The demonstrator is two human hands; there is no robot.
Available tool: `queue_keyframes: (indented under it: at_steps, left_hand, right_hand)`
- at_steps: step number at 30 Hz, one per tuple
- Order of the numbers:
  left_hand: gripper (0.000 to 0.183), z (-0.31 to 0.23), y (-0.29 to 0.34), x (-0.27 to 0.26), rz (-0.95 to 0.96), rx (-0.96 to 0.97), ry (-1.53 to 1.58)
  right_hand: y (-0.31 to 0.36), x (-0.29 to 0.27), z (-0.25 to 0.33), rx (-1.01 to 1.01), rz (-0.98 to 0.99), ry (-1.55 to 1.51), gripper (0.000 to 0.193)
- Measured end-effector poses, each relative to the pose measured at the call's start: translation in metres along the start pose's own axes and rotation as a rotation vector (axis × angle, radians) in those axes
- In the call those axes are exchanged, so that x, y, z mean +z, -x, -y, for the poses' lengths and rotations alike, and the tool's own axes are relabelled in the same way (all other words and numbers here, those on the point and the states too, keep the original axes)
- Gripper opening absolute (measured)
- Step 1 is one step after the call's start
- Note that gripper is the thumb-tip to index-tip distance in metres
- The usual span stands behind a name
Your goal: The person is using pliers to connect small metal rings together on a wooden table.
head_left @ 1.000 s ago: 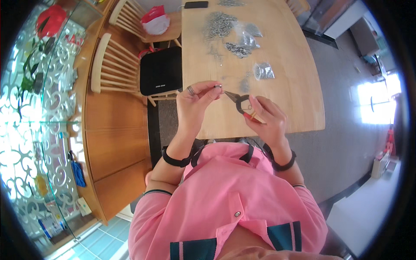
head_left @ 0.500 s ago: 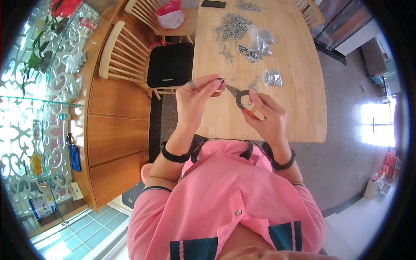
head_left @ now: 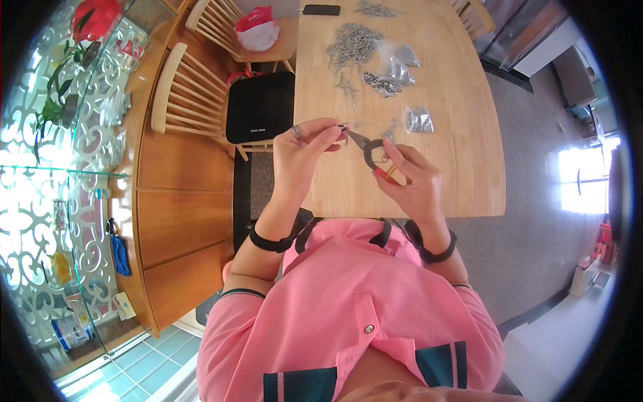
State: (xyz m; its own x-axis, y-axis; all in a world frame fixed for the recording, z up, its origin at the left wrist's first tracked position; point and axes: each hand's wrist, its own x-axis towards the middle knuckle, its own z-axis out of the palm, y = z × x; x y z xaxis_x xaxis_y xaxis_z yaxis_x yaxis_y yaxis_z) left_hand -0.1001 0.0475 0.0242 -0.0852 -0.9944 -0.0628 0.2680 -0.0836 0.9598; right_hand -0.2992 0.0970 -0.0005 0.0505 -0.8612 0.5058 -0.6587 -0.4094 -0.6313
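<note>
My left hand (head_left: 298, 157) is raised over the near edge of the wooden table, its thumb and forefinger pinching a small metal ring (head_left: 343, 127). Its exact kind is too small to make out. Long-nosed pliers (head_left: 370, 153) with dark jaws and red and yellow on the handles are gripped in my right hand (head_left: 416, 182). The tips of the pliers point left and meet the ring or come very close to it. On the table beyond, a heap of silvery metal hardware (head_left: 355, 45) lies beside loose dark rings or clasps (head_left: 380, 84).
Small clear bags of metal parts (head_left: 418, 120) lie on the wooden table (head_left: 462, 161), and a phone (head_left: 321, 10) is at its far edge. Left of it stand wooden chairs (head_left: 184, 94), one with a black cushion (head_left: 260, 107), and a cabinet (head_left: 181, 221).
The view has shifted slightly. My hands hold nearly the same pose, and the ring between my fingertips looks lighter and turned a little.
</note>
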Motion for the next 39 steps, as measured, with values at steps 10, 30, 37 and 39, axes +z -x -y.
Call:
queue_keyframes:
  at_steps: [10, 30, 37, 39]
  left_hand:
    - [0.014, 0.01, 0.0, 0.001, 0.084, 0.134, -0.107]
    - [0.058, 0.009, 0.006, -0.006, 0.22, 0.668, -1.097]
    - [0.04, 0.014, 0.006, -0.003, 0.082, 0.775, -1.222]
    - [0.036, 0.014, 0.006, -0.004, 0.075, 0.773, -1.228]
  right_hand:
    - [0.0, -0.004, 0.009, 0.15, 0.071, -0.094, 0.054]
    - [-0.001, -0.018, 0.012, -0.355, 0.012, 0.441, 0.058]
    - [0.002, -0.013, 0.015, -0.374, -0.019, 0.503, 0.055]
    - [0.0, -0.015, 0.016, -0.31, 0.014, 0.372, 0.051]
